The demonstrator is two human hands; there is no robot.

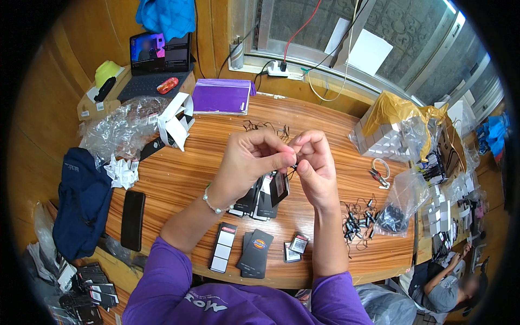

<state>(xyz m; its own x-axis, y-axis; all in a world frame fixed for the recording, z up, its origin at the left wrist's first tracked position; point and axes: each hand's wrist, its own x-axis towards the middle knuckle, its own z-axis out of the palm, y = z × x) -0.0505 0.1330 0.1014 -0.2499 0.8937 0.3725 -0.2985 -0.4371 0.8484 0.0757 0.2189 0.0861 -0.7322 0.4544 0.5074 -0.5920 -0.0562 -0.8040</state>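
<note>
My left hand (257, 157) and my right hand (315, 168) meet above the middle of the table, both closed in a pinch. A short piece of thin black cord (293, 170) shows between their fingertips; the rest is hidden by the fingers. Just below, a dark tag (279, 188) is tilted over a stack of black cards (248, 201); whether it hangs from the cord I cannot tell. Closer to me lie a card with white label panels (223, 248), two overlapping black cards (255, 254) and small labelled pieces (296, 247). Behind my hands are loose black cords (268, 128).
Black corded pieces (358, 221) and a clear bag (401, 208) lie on the right, near cutters (378, 176) and white boxes (379, 135). On the left are a phone (133, 221), a blue bag (81, 203) and clear plastic (127, 127). Another person (447, 287) sits at far right.
</note>
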